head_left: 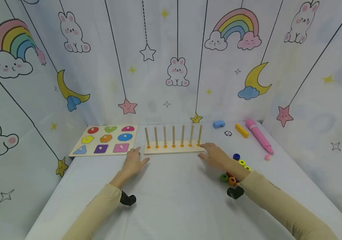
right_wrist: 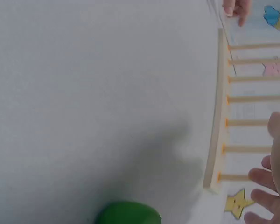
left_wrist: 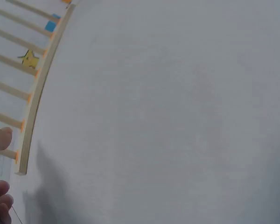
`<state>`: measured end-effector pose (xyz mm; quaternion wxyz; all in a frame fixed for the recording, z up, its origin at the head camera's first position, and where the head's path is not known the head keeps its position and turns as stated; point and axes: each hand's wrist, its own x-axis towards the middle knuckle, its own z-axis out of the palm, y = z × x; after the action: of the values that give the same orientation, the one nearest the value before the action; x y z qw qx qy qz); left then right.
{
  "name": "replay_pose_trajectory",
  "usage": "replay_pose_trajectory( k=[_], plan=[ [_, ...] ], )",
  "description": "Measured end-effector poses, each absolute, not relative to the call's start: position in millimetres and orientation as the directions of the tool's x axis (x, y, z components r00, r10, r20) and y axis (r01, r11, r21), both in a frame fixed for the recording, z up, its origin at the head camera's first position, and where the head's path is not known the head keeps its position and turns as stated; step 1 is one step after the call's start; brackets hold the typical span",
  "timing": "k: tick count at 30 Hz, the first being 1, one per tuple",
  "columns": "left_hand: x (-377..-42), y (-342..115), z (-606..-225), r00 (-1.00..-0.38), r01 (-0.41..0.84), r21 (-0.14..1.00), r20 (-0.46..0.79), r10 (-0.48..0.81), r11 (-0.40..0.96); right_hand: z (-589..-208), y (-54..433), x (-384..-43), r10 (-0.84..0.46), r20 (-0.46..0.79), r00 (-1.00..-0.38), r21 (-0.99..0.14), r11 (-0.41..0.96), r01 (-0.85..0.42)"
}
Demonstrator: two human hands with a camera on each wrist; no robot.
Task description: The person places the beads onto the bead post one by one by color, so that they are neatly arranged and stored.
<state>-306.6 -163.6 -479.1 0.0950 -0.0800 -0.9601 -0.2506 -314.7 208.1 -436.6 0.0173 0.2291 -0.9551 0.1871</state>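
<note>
A wooden peg stand (head_left: 174, 150) with several upright dowels, each with an orange ring mark at its foot, stands before the back wall. My left hand (head_left: 132, 162) is by its left end, fingers spread toward the shape puzzle board (head_left: 112, 134) and holding nothing. At the stand's right end, my right hand (head_left: 217, 157) reaches in with fingers extended, fingertips close to the last dowel and nothing in the grasp. Colored beads (head_left: 232, 180) lie under and beside the right forearm, partly hidden by it. A green bead (right_wrist: 128, 214) shows at the bottom of the right wrist view.
Along the back right lie a blue block (head_left: 219, 124), a round black-and-white token (head_left: 228, 133), a yellow block (head_left: 242, 130) and a big pink crayon-shaped object (head_left: 259, 136). A small pink piece (head_left: 267, 157) sits near its tip. A patterned curtain (head_left: 158, 76) closes off the back.
</note>
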Motion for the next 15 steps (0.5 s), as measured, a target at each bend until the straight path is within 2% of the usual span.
replay_pose_trajectory(
  k=[3,7,15],
  plan=[
    [-321,-166,-478,-0.984,0.137,0.545,0.174,0.048,0.827,-437,221,-327,-0.401,0.166,-0.901,-0.402,0.807,-0.433],
    [-331,-166,-479,-0.989,0.125,0.548,0.140,0.057,0.827,-441,248,-341,-0.385,0.237,-0.892,-0.433,0.780,-0.452],
    [-338,-165,-484,-0.982,0.147,0.511,0.176,0.065,0.847,-449,305,-337,-0.269,0.200,-0.942,-0.463,0.822,-0.332]
  ],
)
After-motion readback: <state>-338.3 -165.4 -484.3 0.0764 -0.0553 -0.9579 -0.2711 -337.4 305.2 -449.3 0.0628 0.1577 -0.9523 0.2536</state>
